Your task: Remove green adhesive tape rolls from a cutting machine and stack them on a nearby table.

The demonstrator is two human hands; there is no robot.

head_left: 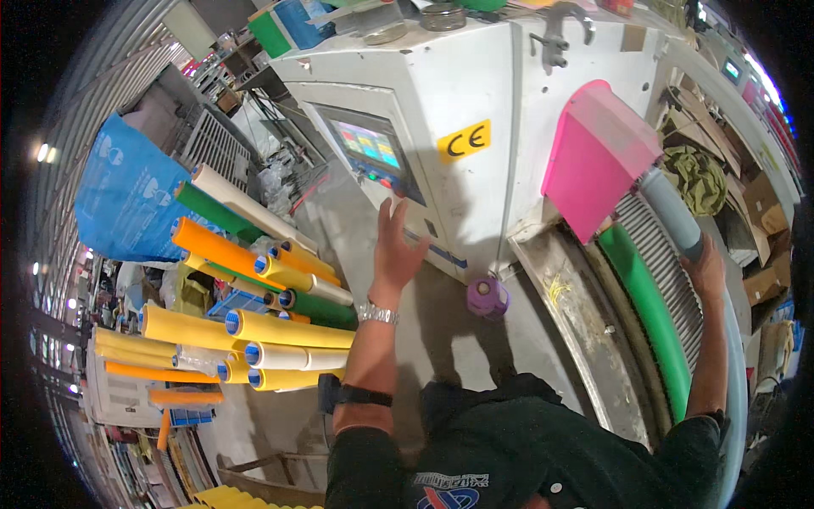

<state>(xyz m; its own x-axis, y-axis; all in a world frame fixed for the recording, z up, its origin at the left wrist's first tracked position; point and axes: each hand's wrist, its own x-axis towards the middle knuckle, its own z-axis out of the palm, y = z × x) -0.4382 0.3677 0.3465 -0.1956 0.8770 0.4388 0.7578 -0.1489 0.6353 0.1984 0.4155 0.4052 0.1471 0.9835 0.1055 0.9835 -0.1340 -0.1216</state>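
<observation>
My left hand [397, 254] is raised in front of the white machine's control panel, fingers apart and stretched up. Its fingertips reach the lower edge of the panel, close to a red button [386, 183]; whether they touch it I cannot tell. Above the buttons a lit touch screen [366, 144] shows coloured blocks. On the right, my right hand [705, 270] lies with spread fingers on a long grey roller [674, 208]. Beside that roller a green roll [649, 310] runs along the machine, next to a ribbed metal bed [657, 246]. A pink cover [589, 157] stands over their far end.
Several yellow, white, orange and green rolls [292, 331] are stacked at my left, near a blue plastic sheet [131, 191]. A purple round object [487, 299] sits on the floor by the machine. A wrench-like metal tool [560, 34] lies at the machine's top edge. Cardboard [763, 204] stands far right.
</observation>
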